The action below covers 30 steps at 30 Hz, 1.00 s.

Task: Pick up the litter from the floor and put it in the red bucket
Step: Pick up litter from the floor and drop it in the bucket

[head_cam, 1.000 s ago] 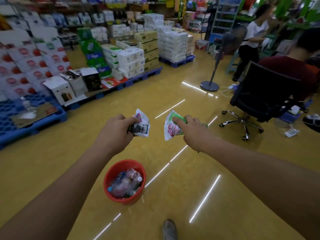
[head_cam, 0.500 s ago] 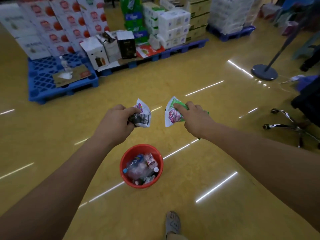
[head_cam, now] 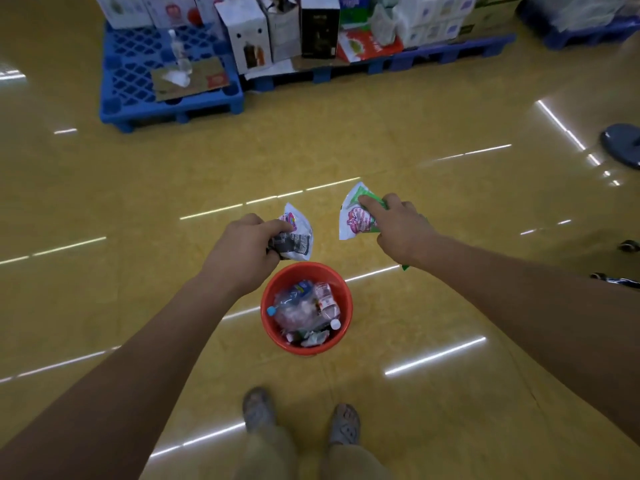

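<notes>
The red bucket (head_cam: 273, 327) stands on the yellow floor just in front of my feet, holding plastic bottles and wrappers. My left hand (head_cam: 242, 251) grips a crumpled white and black wrapper (head_cam: 298, 237) just above the bucket's far left rim. My right hand (head_cam: 401, 230) pinches a white and green snack wrapper (head_cam: 355, 220) above and to the right of the bucket. Both arms are stretched out forward.
A blue pallet (head_cam: 138, 98) with a bottle and cardboard lies ahead on the left. Another pallet (head_cam: 415, 57) carries stacked boxes. A fan base (head_cam: 623, 143) and chair wheels (head_cam: 616, 278) sit at the right edge. My two feet (head_cam: 301, 420) stand below the bucket.
My view has tilted down, so the bucket and both feet sit nearer the frame's middle. Both hands, still holding their wrappers, have come closer to the bucket's rim.
</notes>
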Available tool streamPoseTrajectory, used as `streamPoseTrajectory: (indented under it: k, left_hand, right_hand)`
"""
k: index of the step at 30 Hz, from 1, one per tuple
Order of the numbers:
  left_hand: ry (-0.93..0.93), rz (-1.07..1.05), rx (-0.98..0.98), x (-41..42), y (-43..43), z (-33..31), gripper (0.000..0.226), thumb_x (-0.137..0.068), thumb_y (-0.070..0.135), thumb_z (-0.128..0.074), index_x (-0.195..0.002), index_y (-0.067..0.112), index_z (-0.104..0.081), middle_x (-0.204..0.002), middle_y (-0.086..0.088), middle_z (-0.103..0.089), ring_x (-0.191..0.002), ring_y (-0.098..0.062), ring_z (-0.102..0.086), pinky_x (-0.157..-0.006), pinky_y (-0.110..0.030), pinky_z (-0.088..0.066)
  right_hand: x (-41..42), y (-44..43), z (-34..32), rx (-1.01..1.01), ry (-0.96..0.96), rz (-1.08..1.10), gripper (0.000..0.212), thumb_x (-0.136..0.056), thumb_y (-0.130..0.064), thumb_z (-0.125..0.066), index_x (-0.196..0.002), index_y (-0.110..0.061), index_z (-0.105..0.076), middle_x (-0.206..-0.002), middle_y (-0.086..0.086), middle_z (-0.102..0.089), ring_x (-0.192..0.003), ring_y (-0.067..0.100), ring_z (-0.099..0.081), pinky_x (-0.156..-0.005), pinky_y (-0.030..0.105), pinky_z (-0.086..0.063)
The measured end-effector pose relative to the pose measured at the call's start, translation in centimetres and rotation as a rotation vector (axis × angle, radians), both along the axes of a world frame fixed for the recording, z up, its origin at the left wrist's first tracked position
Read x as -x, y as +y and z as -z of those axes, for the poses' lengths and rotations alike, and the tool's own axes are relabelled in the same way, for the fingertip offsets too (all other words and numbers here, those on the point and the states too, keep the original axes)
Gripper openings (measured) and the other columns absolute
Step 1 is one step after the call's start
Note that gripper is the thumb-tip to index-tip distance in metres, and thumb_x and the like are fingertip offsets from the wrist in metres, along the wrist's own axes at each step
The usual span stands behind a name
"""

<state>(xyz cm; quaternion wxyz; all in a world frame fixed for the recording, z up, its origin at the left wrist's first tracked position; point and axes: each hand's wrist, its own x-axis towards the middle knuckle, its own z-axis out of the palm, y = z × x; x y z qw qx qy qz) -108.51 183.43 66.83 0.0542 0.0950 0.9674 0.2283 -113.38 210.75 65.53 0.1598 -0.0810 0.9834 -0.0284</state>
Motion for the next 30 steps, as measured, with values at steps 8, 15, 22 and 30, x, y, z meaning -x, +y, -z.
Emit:
streamPoseTrajectory:
  k: [8, 15, 22, 30]
  left_hand:
    - [-0.118, 0.094, -0.012, 3.6, -2.8, 6.8, 0.054, -0.078, 0.008, -0.06, -0.128, 0.03, -0.062, -0.103, -0.01, -0.057, -0.094, -0.035, -0.057, -0.084, -0.04, -0.049]
    - [-0.231, 0.151, -0.069, 4.9, -4.8, 13.4, 0.054, -0.079, 0.009, -0.06, -0.129, 0.03, -0.061, -0.099, -0.009, -0.056, -0.092, -0.036, -0.056, -0.082, -0.039, -0.049]
    - [-0.339, 0.131, -0.122, 5.3, -4.5, 20.6, 0.059, -0.075, 0.006, -0.061, -0.129, 0.03, -0.062, -0.104, -0.01, -0.057, -0.1, -0.033, -0.056, -0.086, -0.033, -0.047]
    - [-0.492, 0.069, -0.084, 2.8, -2.0, 31.7, 0.056, -0.075, 0.018, -0.057, -0.13, 0.029, -0.059, -0.112, -0.012, -0.058, -0.104, -0.033, -0.055, -0.089, -0.037, -0.047]
  right_hand:
    - [2.5, -5.8, 5.4, 0.018, -0.096, 0.04, 0.078, -0.087, -0.007, -0.053, -0.148, -0.037, -0.015, -0.131, 0.012, -0.035, -0.111, 0.035, -0.043, -0.088, 0.055, -0.049]
    - [3.7, -8.5, 10.8, 0.008, -0.174, 0.074, 0.08, -0.086, -0.006, -0.055, -0.149, -0.035, -0.015, -0.129, 0.012, -0.037, -0.11, 0.035, -0.044, -0.091, 0.054, -0.048]
    - [5.2, -9.1, 17.7, 0.004, -0.225, 0.09, 0.079, -0.086, -0.005, -0.053, -0.148, -0.036, -0.016, -0.129, 0.012, -0.037, -0.112, 0.037, -0.045, -0.092, 0.055, -0.047]
    - [6.5, -10.6, 30.7, 0.041, -0.35, -0.041, 0.081, -0.085, -0.013, -0.063, -0.147, -0.035, -0.016, -0.132, 0.012, -0.037, -0.114, 0.038, -0.045, -0.093, 0.055, -0.047]
